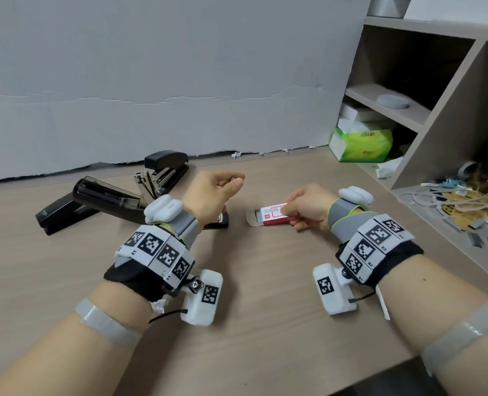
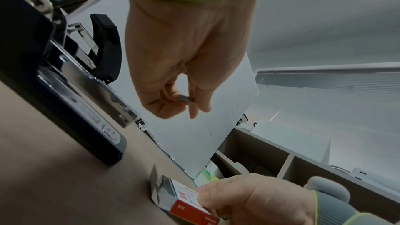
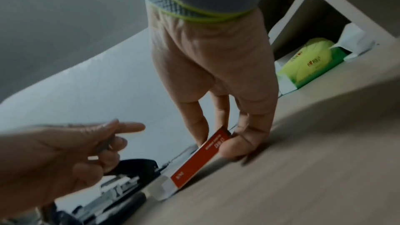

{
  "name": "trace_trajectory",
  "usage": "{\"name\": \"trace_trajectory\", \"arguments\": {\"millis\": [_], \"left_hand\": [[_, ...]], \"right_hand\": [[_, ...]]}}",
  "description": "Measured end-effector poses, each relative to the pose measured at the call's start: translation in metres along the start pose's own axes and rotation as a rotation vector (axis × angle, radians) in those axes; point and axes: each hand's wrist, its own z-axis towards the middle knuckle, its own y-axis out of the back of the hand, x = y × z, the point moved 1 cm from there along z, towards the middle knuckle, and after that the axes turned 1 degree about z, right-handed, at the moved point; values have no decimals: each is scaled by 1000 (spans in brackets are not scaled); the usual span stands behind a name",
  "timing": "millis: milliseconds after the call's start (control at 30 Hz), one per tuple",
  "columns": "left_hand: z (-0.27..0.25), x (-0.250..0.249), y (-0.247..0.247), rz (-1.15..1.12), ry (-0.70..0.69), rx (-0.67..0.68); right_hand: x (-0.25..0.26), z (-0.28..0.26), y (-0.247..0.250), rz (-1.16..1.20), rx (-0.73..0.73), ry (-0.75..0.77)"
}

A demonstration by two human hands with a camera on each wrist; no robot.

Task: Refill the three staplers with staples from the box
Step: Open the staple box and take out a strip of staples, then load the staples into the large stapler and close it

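On the desk (image 1: 265, 324) before me, my right hand (image 1: 308, 207) grasps the red-and-white box (image 1: 271, 217), thumb on top and fingers curled round its near side; the box lies flat on the wood with its end flap open toward the left. From the right wrist view I see the fingers (image 3: 242, 145) pinching the box's red edge against the desk.

My left hand (image 1: 211, 195) is raised just above the desk, left of the box and apart from it. From the left wrist view it pinches a short grey strip of staples (image 2: 185, 99) between thumb and fingertips, the other fingers curled in.

Left of and behind that hand lie the staplers, all black. One stapler (image 1: 165, 172) sits by the grey wall (image 1: 180, 67), hinged open with its metal channel showing. A second (image 1: 94, 201) lies in front of it, also opened up. A third (image 1: 218, 220) is mostly hidden under my left wrist; I cannot tell whether it is open.

At the far right stands a shelf (image 1: 437, 81) with a green tissue pack (image 1: 362, 144) beside it, and loose staple strips (image 1: 484, 242) lie near the desk's right edge.
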Motion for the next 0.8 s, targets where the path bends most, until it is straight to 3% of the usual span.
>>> {"name": "trace_trajectory", "arguments": {"millis": [267,400,533,667,800], "left_hand": [[-4,-8,10,-9,-60,-35],[-5,-7,25,37,-76,-39],[-9,-3,37,236,-114,-45],[-12,-1,49,232,-122,-89],[-14,0,54,289,-136,-91]], "right_hand": [[14,4,-4,-465,-102,42],[40,-10,-16,-264,-161,290],[69,-36,-45,86,109,431],[79,-41,-64,75,145,550],[77,-35,-66,10,144,575]]}}
